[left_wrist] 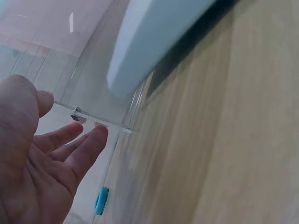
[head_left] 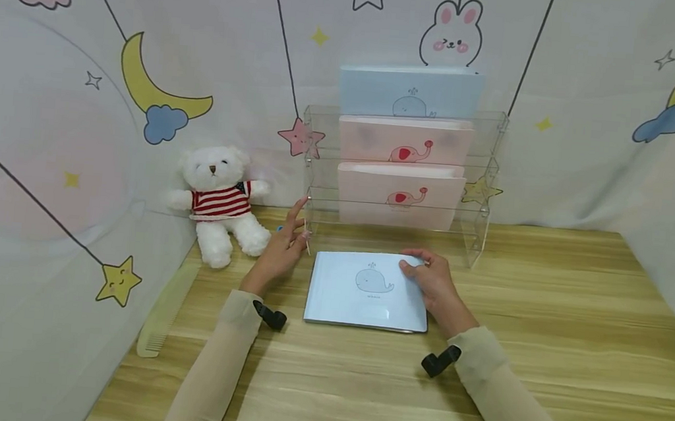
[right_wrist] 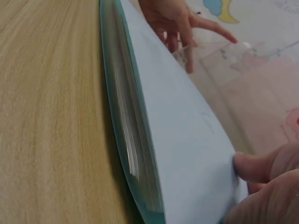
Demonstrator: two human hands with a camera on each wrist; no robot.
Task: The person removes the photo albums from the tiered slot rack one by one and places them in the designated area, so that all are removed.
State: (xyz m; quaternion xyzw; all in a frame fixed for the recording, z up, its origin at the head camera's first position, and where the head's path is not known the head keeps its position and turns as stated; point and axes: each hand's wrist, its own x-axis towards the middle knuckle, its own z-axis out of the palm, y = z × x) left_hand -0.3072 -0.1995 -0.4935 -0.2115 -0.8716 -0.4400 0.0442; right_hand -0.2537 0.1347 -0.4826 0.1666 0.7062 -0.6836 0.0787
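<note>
A light blue photo album (head_left: 342, 297) with a whale drawing lies at the front of a clear acrylic rack (head_left: 475, 248). My right hand (head_left: 435, 287) grips its upper right corner, thumb on the cover and other fingers at the far edge. In the right wrist view the album (right_wrist: 163, 121) is tilted up off the wood, page edges showing. My left hand (head_left: 280, 252) is at the rack's left side, fingers extended. In the left wrist view the fingertips of that hand (left_wrist: 42, 172) touch the clear side panel (left_wrist: 93, 116).
The rack holds two pink elephant albums (head_left: 400, 199) and, highest, another blue whale album (head_left: 382, 92). A white teddy bear (head_left: 219, 201) in a striped shirt sits left. A pale comb (head_left: 165, 312) lies at the table's left edge. A small blue ring-shaped thing (left_wrist: 101, 200) is near my left hand.
</note>
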